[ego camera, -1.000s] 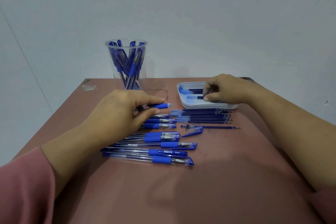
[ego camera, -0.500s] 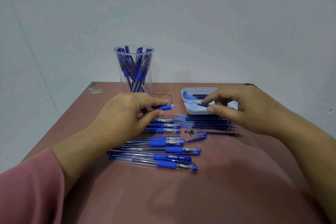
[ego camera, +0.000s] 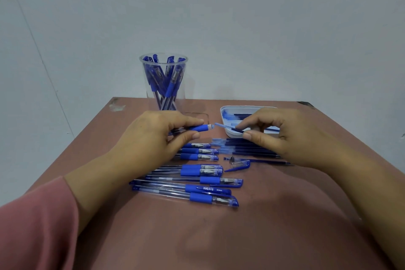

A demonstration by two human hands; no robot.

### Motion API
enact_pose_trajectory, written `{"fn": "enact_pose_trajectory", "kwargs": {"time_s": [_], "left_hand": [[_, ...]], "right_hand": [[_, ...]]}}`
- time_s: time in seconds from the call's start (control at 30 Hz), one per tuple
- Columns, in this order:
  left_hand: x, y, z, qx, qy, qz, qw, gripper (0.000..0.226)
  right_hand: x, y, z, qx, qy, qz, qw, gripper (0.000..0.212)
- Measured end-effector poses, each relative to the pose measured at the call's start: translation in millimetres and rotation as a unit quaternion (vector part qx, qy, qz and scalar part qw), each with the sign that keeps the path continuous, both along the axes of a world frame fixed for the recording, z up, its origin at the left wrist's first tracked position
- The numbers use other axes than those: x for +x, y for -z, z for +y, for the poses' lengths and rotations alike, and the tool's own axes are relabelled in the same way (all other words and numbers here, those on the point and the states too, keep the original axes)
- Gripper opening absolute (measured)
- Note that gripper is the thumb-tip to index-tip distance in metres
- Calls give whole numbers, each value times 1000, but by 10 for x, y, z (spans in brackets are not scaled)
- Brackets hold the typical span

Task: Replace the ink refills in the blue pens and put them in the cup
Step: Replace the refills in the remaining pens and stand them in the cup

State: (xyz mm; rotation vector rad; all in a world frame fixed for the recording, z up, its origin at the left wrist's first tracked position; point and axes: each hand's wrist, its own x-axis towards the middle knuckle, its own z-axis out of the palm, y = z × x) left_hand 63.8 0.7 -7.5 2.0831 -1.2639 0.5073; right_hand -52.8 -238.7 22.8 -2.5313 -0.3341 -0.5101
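left hand (ego camera: 153,136) is curled round an open pen barrel (ego camera: 200,127), its mouth turned toward the right. right hand (ego camera: 285,136) pinches a thin refill (ego camera: 225,126) between thumb and forefinger, the pale end held just short of that mouth and, as far as can be told, not yet entered. a white tray (ego camera: 241,107) of refills sits behind it. spare refills (ego camera: 247,149), a loose cap (ego camera: 238,165) and capped pens (ego camera: 203,184) lie in rows on the table (ego camera: 219,237). the cup (ego camera: 147,85) of pens stands at the far edge. if the ends are misaligned, the refill could be bent or slid past the opening.
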Motion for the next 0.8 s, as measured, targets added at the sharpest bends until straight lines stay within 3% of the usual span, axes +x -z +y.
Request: {"fn": "enact_pose_trajectory", "kwargs": {"time_s": [0.13,0.33,0.53,0.8], "left_hand": [[2,0,-2,6,-5,8,1000,39],[-3,14,-11,-7,-4,19,1000,35],[-12,15,0,18,10,11,1000,32],[-41,17,-10,20,16,7,1000,35]], "right_hand": [[15,29,-12,9,-9,20,1000,13],[36,69,-43,26,-27,53,998,20],[92,99,-95,-74,-13,-20,997,22],[145,144,-46,-76,-18,-65,995,29]]}}
